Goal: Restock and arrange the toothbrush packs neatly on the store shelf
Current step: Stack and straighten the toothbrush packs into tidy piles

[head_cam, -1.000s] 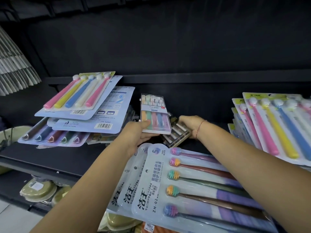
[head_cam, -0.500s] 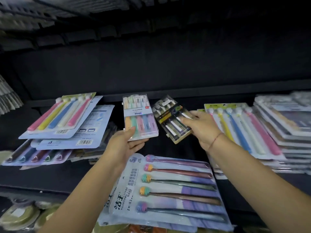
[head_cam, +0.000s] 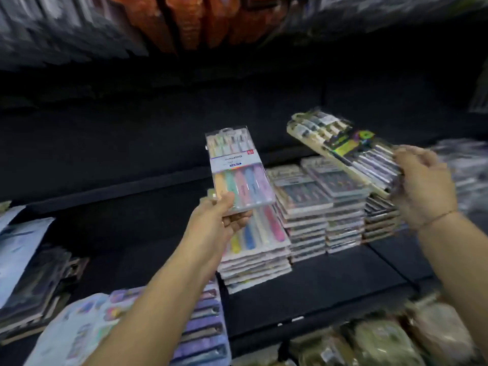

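Note:
My left hand grips the bottom edge of a clear pastel toothbrush pack, held upright above a stack of similar pastel packs on the black shelf. My right hand pinches the lower end of a dark toothbrush pack with a cream border, tilted up to the left. It hangs over several stacks of dark packs. The frame is blurred by motion.
Wide blister cards of purple-handled brushes lie at the shelf's front, under my left forearm. Loose cards and dark packs pile up at the left. Wrapped green goods fill the shelf below. Orange items hang overhead.
The view has swung right, so tidy stacks of packs now fill the middle. Both hands have carried their packs rightward and higher, above those stacks.

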A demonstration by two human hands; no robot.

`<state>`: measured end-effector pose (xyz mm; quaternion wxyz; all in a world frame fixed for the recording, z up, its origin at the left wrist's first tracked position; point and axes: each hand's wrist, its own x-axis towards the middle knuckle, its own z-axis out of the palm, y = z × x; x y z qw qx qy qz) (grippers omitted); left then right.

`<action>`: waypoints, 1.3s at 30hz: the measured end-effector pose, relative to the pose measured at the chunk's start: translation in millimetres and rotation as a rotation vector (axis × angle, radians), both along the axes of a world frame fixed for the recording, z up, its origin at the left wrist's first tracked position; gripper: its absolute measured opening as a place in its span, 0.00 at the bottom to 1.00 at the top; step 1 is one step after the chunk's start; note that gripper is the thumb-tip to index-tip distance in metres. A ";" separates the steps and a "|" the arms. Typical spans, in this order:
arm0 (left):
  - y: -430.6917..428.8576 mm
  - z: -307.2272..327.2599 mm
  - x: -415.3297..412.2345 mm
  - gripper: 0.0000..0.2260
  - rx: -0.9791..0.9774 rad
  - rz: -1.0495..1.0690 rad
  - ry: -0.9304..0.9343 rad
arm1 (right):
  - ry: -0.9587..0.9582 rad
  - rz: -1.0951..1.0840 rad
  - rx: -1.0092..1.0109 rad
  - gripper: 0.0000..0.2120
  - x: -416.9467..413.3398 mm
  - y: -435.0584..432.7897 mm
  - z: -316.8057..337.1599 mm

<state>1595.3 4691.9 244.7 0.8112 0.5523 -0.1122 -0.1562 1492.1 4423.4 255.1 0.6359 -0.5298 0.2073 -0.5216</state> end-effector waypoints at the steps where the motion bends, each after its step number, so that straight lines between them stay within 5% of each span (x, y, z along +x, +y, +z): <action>1: -15.6 0.3 -2.6 0.05 0.005 -0.019 0.004 | 0.012 -0.034 0.041 0.09 -7.9 -20.1 -0.7; 11: -114.5 11.7 -13.9 0.10 0.058 -0.128 0.013 | 0.141 -0.339 0.086 0.02 -3.1 -93.0 -56.5; 15: -130.0 12.2 -10.2 0.09 0.108 -0.127 0.042 | 0.218 -0.431 0.026 0.10 8.3 -91.3 -68.9; 21: -132.7 10.0 -6.9 0.06 0.120 -0.122 0.069 | 0.377 -0.189 0.007 0.17 16.7 -92.3 -98.1; 24: -131.7 8.7 -6.4 0.06 0.118 -0.125 0.072 | 0.319 -0.027 0.159 0.26 9.9 -93.2 -108.6; 28: -132.0 7.6 -6.1 0.07 0.115 -0.131 0.076 | 0.200 0.039 0.241 0.20 2.2 -97.9 -129.0; 31: -133.4 9.3 -7.6 0.08 0.109 -0.125 0.083 | 0.137 0.020 0.297 0.29 5.3 -95.1 -129.1; 39: -139.7 11.5 -18.1 0.08 0.071 -0.151 0.097 | 0.409 -0.024 0.202 0.13 32.2 -98.9 -117.9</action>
